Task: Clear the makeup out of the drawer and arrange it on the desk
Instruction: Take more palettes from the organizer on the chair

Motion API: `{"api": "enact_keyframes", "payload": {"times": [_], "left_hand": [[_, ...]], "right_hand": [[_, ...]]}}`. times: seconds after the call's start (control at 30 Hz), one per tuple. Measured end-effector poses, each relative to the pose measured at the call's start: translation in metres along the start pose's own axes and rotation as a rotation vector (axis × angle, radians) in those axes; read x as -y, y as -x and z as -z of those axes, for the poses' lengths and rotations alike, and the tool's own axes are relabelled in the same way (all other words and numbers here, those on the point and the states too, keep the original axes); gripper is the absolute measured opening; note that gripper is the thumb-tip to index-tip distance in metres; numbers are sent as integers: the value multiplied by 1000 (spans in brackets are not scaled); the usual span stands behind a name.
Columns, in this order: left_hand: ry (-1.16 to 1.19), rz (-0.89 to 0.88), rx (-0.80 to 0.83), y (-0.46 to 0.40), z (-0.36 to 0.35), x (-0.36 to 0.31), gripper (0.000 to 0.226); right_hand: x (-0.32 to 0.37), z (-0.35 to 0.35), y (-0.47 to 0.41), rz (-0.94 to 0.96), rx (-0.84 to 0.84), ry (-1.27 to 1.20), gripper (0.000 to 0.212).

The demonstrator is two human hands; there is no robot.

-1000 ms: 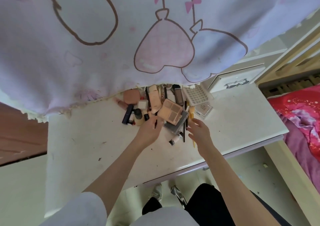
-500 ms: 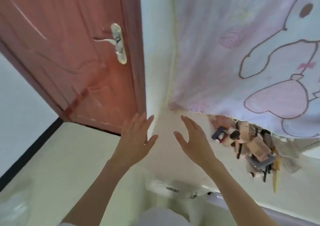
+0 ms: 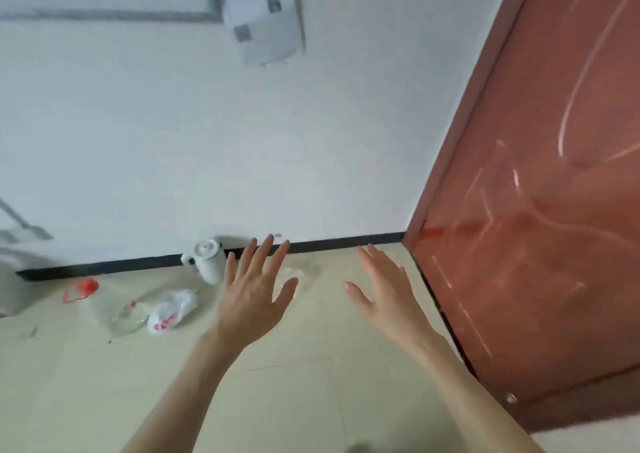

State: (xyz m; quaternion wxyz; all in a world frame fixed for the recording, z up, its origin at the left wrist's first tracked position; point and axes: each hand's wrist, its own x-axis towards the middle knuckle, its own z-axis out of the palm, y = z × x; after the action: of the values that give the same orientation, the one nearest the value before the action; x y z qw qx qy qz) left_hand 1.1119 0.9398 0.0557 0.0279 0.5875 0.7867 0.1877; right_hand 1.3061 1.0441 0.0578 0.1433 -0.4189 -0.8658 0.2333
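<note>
Neither the makeup, the drawer nor the desk is in view. My left hand point(image 3: 256, 289) is held out in front of me over the floor, fingers spread and straight, holding nothing. My right hand point(image 3: 384, 293) is raised beside it, fingers straight, also holding nothing. The two hands are apart and touch nothing.
A red-brown door point(image 3: 540, 210) stands at the right. A white wall with a paper sheet point(image 3: 266, 12) faces me. On the pale floor lie a white kettle point(image 3: 207, 258), a white plastic bag point(image 3: 171, 310) and a clear bottle with red cap point(image 3: 104, 300).
The view has swung left, away from the desk and makeup, past the door to the wall and floor. Both hands left the makeup pile and now hang spread in the air.
</note>
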Motion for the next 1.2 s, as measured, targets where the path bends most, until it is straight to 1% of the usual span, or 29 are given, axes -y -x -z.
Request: {"api": "enact_keyframes", "payload": {"times": [0.03,0.07,0.1,0.2,0.27,0.33,0.4,0.57,0.73,0.83,0.93,1.1,1.13,1.2], "left_hand": [[-13,60,-17,3,6,21,69],[-20,173,-53,9,17,58,70],[-13,244,-90,14,23,78,71],[-32,332,-104,21,32,108,72],[-46,457,-126,22,37,145,74],[-59,584,-157,18,41,186,76],[-93,696,-148,20,49,218,78],[-143,963,-211,52,83,284,76],[-186,1251,-259,103,110,331,79],[-164,1386,-299,134,117,355,79],[-135,1508,-340,167,125,388,80],[-117,1634,-379,227,147,467,82],[-111,1647,-393,240,154,487,82],[-95,1670,-433,267,173,526,83]], "right_hand": [[15,-9,-20,55,44,-4,63],[45,-31,-53,142,116,-18,63],[65,-43,-71,188,162,-15,63],[96,-65,-99,265,202,-15,64],[127,-94,-130,359,292,-36,65],[164,-122,-167,470,367,-36,75],[200,-147,-200,568,403,-23,88],[291,-209,-257,794,559,36,96],[392,-280,-263,1009,732,12,93],[448,-322,-251,1145,791,48,88],[504,-361,-233,1241,860,60,88],[601,-434,-209,1351,898,81,92],[624,-448,-204,1363,901,88,89],[669,-474,-194,1388,922,99,75]]}}
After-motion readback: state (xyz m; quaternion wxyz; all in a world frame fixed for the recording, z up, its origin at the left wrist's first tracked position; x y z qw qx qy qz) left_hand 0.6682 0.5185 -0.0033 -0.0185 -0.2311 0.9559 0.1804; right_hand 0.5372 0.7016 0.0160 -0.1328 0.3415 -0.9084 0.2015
